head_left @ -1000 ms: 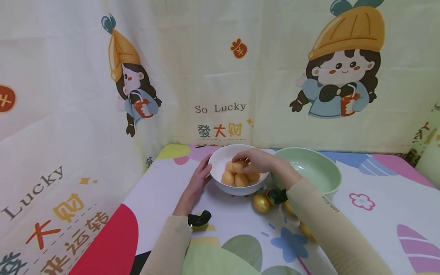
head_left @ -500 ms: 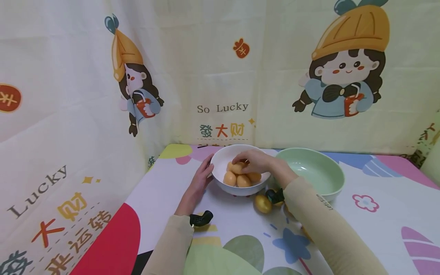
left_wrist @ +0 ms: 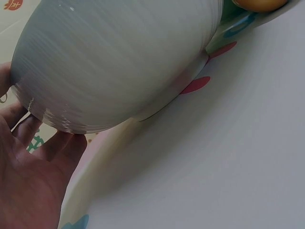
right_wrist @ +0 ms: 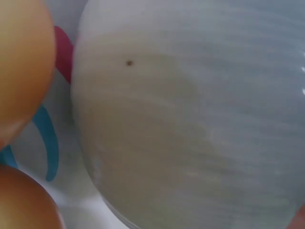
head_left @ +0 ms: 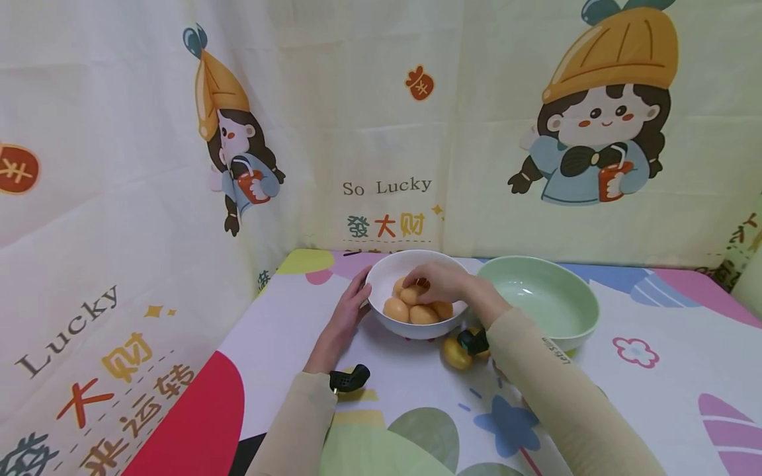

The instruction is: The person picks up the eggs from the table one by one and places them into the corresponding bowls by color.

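My left hand (head_left: 348, 307) holds the left side of a white bowl (head_left: 387, 264), its thumb and fingers spread against the outer wall. In the left wrist view those fingers (left_wrist: 71, 143) press on the bowl's curved side. Inside the bowl sit several light-brown eggs (head_left: 395, 310). My right hand (head_left: 443, 283) reaches in over the rim from the right, fingers curled on an egg (head_left: 412, 295) at the top of the pile. The palm hides part of the pile. The right wrist view is filled by the bowl's outer wall (right_wrist: 190, 114).
Right of the white bowl stands a green bowl (head_left: 536, 291), partly behind the right forearm. A gold egg (head_left: 457, 355) lies on the table in front of the bowls, beside others largely hidden by the right wrist. A printed cloth (head_left: 476, 165) hangs behind the table.
My right hand stays in the white bowl and has shifted slightly; the eggs beneath it have moved a little. The forearm now covers more gold eggs. The left hand keeps its place.
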### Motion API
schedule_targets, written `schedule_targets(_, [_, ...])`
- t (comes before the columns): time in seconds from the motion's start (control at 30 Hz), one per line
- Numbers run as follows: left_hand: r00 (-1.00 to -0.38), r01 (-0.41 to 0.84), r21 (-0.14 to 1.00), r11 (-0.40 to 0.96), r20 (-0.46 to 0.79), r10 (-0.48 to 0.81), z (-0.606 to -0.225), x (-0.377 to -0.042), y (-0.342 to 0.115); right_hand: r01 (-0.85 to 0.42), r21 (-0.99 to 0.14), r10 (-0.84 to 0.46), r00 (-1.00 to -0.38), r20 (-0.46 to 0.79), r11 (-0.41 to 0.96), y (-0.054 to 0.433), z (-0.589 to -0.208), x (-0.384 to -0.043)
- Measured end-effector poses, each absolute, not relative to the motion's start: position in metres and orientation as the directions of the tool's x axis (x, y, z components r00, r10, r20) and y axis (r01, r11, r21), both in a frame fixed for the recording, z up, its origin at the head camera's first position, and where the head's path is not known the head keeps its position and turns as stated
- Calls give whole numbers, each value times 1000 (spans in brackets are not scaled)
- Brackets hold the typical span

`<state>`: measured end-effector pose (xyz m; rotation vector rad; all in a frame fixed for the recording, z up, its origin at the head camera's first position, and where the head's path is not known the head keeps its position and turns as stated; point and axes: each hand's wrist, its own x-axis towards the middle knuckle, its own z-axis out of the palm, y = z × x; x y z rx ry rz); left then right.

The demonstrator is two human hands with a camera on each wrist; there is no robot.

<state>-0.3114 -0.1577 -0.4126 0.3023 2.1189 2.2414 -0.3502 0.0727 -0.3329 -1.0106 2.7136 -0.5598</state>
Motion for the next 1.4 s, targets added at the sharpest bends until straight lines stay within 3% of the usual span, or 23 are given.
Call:
schedule_targets(0.23, [-980, 101, 992, -74, 112, 166, -412, -311, -157, -565, -376, -631, -772, -73, 735, 70, -337, -351])
schedule_targets(0.7, [-979, 101, 992, -78, 113, 168, -414, -314, -158, -560, -397, -642, -760, -103, 727, 69, -341, -350])
schedule_targets(1.4, [-981, 105, 993, -61, 113, 156, -412, -311, -157, -544, -533, -665, -746, -48, 648, 84, -320, -347])
